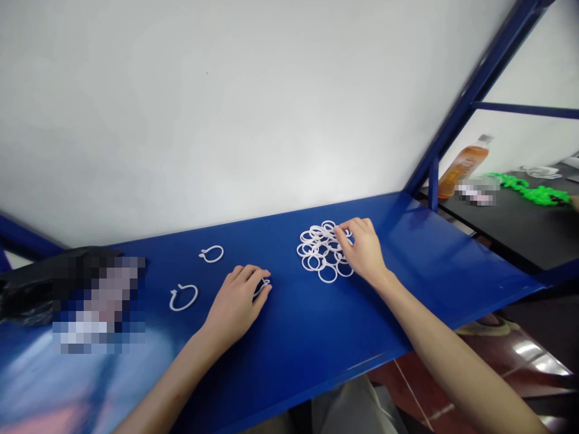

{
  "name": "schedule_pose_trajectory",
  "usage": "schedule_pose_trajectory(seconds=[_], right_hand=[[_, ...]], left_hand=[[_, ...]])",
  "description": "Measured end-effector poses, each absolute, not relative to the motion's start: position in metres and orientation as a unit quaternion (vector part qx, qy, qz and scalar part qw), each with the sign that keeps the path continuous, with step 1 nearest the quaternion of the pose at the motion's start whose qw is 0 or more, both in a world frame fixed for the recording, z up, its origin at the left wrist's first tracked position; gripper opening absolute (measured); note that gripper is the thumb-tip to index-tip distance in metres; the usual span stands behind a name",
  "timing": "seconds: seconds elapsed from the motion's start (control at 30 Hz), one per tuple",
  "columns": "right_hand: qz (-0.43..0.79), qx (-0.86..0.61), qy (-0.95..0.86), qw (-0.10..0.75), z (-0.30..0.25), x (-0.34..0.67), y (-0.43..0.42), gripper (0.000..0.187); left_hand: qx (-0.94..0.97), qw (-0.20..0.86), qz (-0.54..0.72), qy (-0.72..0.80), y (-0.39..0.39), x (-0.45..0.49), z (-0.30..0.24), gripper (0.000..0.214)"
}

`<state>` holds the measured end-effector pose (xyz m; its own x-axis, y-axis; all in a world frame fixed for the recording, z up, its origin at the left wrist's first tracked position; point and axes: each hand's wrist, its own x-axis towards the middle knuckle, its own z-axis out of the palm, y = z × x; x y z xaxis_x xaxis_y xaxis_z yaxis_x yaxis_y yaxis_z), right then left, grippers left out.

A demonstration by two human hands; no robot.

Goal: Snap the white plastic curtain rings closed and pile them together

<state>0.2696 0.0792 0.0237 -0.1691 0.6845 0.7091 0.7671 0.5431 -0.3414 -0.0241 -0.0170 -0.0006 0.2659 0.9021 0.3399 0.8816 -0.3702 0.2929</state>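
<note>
A heap of several white plastic rings lies on the blue table. My right hand rests on the heap's right side, fingers bent and fingertips touching rings. My left hand lies left of the heap, its fingers curled over a single white ring that peeks out at the fingertips. Two more white rings with small tabs lie apart further left, one ring near the wall and another ring closer to me.
A white wall backs the table. A blurred dark object sits at the far left. Blue frame posts rise at the right. Beyond them a black table holds an orange bottle and green pieces.
</note>
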Motion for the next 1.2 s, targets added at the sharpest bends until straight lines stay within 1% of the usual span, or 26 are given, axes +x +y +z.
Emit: schedule_pose_trajectory(seconds=[0.1,0.2,0.3,0.4,0.47,0.57,0.67,0.9,1.2], right_hand=[[-0.037,-0.382,-0.816,0.432,0.025,0.251,0.062,0.017],[-0.018,-0.284,-0.871,0.401,0.022,0.229,0.041,0.011],[0.016,-0.226,-0.902,0.367,0.015,0.211,0.025,0.018],[0.084,-0.205,-0.909,0.353,0.007,0.204,0.019,0.016],[0.135,-0.219,-0.898,0.358,0.004,0.204,0.019,0.014],[0.191,-0.246,-0.871,0.380,0.002,0.206,0.022,0.011],[0.206,-0.234,-0.868,0.386,0.002,0.206,0.023,0.008],[0.186,-0.203,-0.891,0.362,0.003,0.205,0.022,0.016],[0.114,-0.180,-0.921,0.326,0.001,0.209,0.015,0.023]], left_hand=[[0.787,0.059,0.284,0.544,-0.017,-0.021,0.002,0.023],[0.786,0.112,0.336,0.507,-0.018,-0.014,0.006,0.020],[0.781,0.180,0.379,0.463,-0.022,-0.007,0.009,0.016],[0.750,0.274,0.411,0.439,-0.023,-0.005,0.008,0.016],[0.715,0.330,0.427,0.444,-0.022,-0.006,0.006,0.016],[0.662,0.380,0.443,0.471,-0.020,-0.008,0.002,0.018],[0.642,0.384,0.455,0.483,-0.018,-0.009,-0.001,0.020],[0.666,0.343,0.465,0.473,-0.018,-0.010,-0.001,0.019],[0.693,0.316,0.450,0.466,-0.019,-0.012,-0.008,0.016]])
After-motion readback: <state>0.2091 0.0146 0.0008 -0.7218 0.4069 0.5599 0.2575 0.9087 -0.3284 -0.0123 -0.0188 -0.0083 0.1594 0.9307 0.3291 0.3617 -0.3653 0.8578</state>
